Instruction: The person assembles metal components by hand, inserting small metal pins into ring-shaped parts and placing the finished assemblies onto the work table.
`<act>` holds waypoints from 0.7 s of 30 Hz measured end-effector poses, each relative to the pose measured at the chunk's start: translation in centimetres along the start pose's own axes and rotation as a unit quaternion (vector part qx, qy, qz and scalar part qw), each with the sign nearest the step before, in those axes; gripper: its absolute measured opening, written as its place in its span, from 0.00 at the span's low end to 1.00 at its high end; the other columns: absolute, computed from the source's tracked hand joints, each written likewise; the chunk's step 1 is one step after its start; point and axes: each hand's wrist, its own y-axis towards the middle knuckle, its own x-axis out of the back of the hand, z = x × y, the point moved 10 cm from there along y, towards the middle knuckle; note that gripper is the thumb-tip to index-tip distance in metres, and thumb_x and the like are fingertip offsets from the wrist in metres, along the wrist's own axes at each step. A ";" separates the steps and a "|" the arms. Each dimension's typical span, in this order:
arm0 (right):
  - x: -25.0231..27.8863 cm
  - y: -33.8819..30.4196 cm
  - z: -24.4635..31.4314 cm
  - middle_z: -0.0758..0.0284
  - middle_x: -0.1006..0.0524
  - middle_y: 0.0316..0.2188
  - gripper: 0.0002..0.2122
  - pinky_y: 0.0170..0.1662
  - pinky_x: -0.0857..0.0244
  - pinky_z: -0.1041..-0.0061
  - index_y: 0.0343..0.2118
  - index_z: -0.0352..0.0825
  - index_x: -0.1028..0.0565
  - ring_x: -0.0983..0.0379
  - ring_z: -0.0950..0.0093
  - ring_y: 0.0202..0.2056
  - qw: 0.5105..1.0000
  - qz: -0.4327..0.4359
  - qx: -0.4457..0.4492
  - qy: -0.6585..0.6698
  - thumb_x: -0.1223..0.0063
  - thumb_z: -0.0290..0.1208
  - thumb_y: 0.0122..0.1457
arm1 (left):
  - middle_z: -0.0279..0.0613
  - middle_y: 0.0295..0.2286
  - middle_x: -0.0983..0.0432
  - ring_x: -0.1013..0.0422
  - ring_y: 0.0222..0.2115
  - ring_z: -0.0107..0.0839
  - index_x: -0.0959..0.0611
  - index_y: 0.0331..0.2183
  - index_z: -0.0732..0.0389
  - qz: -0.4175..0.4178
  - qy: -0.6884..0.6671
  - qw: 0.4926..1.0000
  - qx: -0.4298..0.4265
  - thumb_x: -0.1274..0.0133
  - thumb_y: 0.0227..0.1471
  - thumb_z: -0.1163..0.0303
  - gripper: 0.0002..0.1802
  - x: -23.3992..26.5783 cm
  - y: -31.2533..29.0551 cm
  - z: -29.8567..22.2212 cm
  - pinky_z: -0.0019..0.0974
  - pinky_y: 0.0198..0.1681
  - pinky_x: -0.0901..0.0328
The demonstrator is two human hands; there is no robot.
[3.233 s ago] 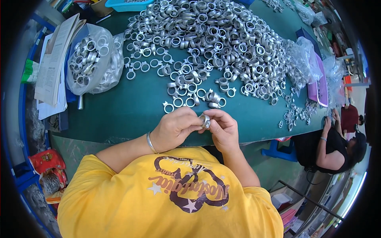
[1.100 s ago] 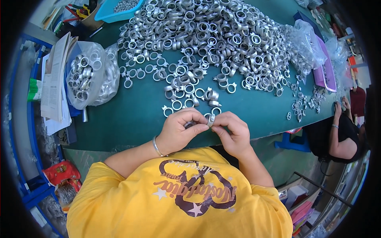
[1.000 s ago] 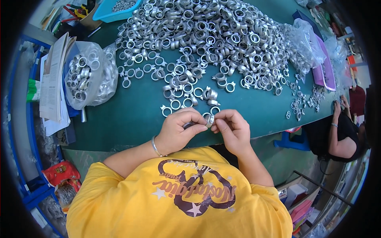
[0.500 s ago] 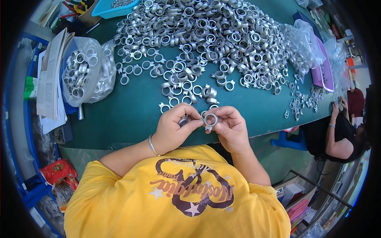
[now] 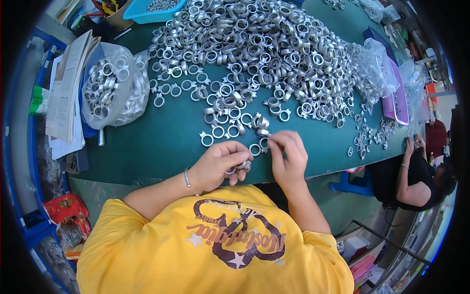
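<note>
My left hand [image 5: 220,165] is closed around a few small silver metal rings [image 5: 246,165], which stick out past its fingers; the palm hides part of them. To its right, my right hand [image 5: 290,157] reaches over the table, thumb and forefinger pinched at the edge of another metal ring [image 5: 263,133]. That ring belongs to a loose cluster, with one flat ring [image 5: 254,149] lying between the two hands. Each ring carries a small tab on its outer side. Beyond lies a large heap of the same rings [image 5: 254,44].
The green table [image 5: 132,157] bears a clear bag of rings [image 5: 108,90] and papers [image 5: 66,93] at left, a blue tray [image 5: 139,17] at the back, and a purple basket [image 5: 401,98] with small parts [image 5: 364,139] at right. Another person [image 5: 406,181] sits at far right.
My hands have parted from the ring they held together. The left moved down with rings in it; the right went up to the loose cluster. The view shifted slightly.
</note>
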 end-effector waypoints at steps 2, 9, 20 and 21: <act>-1.2 0.1 -2.3 0.60 0.27 0.29 0.07 0.31 0.34 0.72 0.30 0.30 0.26 0.29 0.62 0.29 0.996 0.034 -0.064 -0.050 0.42 0.17 0.47 | 0.39 0.26 0.26 0.29 0.21 0.23 0.24 0.34 0.64 -0.041 0.022 0.999 -0.011 0.51 0.56 0.68 0.08 0.4 -0.1 -0.6 0.21 0.19 0.37; -1.4 -0.5 -2.1 0.61 0.27 0.30 0.07 0.30 0.34 0.75 0.32 0.30 0.25 0.29 0.67 0.29 0.995 0.059 -0.079 0.019 0.42 0.19 0.49 | 0.37 0.27 0.26 0.30 0.23 0.20 0.25 0.38 0.65 -0.106 0.123 0.983 -0.086 0.45 0.51 0.75 0.11 0.9 -0.4 -2.4 0.20 0.20 0.38; -4.2 -3.8 -3.3 0.62 0.27 0.40 0.14 0.41 0.33 0.81 0.45 0.28 0.31 0.28 0.76 0.38 0.832 0.067 -0.326 0.444 0.48 0.17 0.55 | 0.36 0.29 0.26 0.31 0.27 0.21 0.19 0.30 0.64 -0.095 0.401 0.852 -0.322 0.37 0.41 0.78 0.09 -1.6 -2.1 -6.1 0.23 0.28 0.37; -4.2 -3.8 -3.2 0.62 0.27 0.40 0.14 0.41 0.33 0.81 0.45 0.28 0.31 0.28 0.76 0.38 0.833 0.064 -0.323 0.445 0.48 0.17 0.55 | 0.37 0.29 0.26 0.30 0.27 0.23 0.19 0.29 0.63 -0.095 0.421 0.835 -0.343 0.37 0.41 0.79 0.09 -1.8 -2.4 -6.2 0.24 0.29 0.37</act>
